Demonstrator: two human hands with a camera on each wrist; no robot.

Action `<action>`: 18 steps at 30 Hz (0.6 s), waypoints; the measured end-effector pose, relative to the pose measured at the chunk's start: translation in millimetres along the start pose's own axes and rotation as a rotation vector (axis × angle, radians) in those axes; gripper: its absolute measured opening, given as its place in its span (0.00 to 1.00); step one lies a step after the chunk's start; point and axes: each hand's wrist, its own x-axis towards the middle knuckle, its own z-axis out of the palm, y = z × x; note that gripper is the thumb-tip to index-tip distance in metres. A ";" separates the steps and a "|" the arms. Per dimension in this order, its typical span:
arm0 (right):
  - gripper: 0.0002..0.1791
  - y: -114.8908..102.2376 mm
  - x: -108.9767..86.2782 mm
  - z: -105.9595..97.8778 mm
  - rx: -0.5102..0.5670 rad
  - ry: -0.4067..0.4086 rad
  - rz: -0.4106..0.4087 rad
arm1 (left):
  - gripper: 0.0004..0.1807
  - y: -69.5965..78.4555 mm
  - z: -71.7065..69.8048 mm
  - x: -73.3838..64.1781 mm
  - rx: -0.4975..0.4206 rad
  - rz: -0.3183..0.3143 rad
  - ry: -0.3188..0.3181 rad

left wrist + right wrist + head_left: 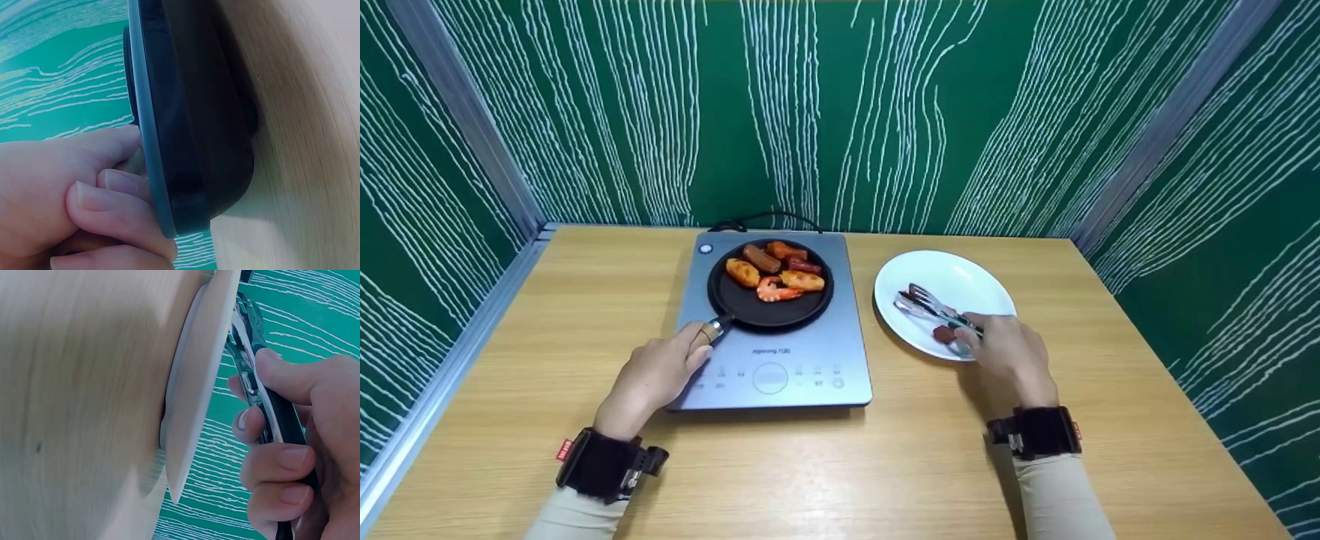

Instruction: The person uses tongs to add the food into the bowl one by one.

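Observation:
In the head view my left hand (656,375) grips the handle (711,331) of a black frying pan (757,313). A shrimp (775,290), a brown sausage piece (761,259), golden-brown pieces (743,273) and reddish pieces lie in the pan. My right hand (1009,349) holds metal tongs (930,306) with slotted ends over a white plate (952,271). A small dark-brown piece (943,334) lies on the plate beneath the tongs, and a reddish bit shows by their tips. Fingers wrap the tongs' black-and-metal handles (284,419) in the right wrist view.
The pan sits on a flat silver induction cooker (810,352) with a control panel at its front. A black cable (776,214) runs behind it. Everything stands on a wooden table (810,472), with green white-lined panels (720,112) around the back and sides.

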 end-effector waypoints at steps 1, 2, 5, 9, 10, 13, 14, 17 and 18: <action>0.24 0.1 -0.1 -0.1 0.006 -0.007 0.013 | 0.13 -0.1 0.1 -0.1 -0.001 -0.004 -0.003; 0.24 0.0 -0.4 -0.2 0.009 -0.011 0.023 | 0.13 -0.3 0.2 0.0 -0.001 -0.009 -0.006; 0.25 0.2 -1.1 -0.3 0.033 -0.028 0.050 | 0.13 -0.1 0.1 0.4 -0.001 -0.018 -0.011; 0.24 -0.1 -2.0 0.1 0.043 -0.026 0.063 | 0.15 0.8 0.3 0.9 -0.004 -0.022 -0.019; 0.24 0.1 -2.1 0.3 0.042 -0.025 0.064 | 0.16 1.0 0.1 0.9 -0.004 -0.022 -0.020; 0.23 -0.5 -2.1 0.2 0.037 -0.020 0.063 | 0.17 1.0 -0.4 1.1 -0.006 -0.029 -0.026; 0.24 -0.5 -1.9 -0.1 0.026 -0.020 0.060 | 0.17 1.1 -0.6 1.1 -0.005 -0.031 -0.028; 0.25 -0.6 -1.0 -0.7 -0.022 -0.016 0.040 | 0.18 1.6 -1.2 1.0 -0.007 -0.039 -0.036; 0.24 -0.6 -0.8 -0.9 -0.033 -0.014 0.035 | 0.18 1.6 -1.2 1.1 -0.006 -0.039 -0.036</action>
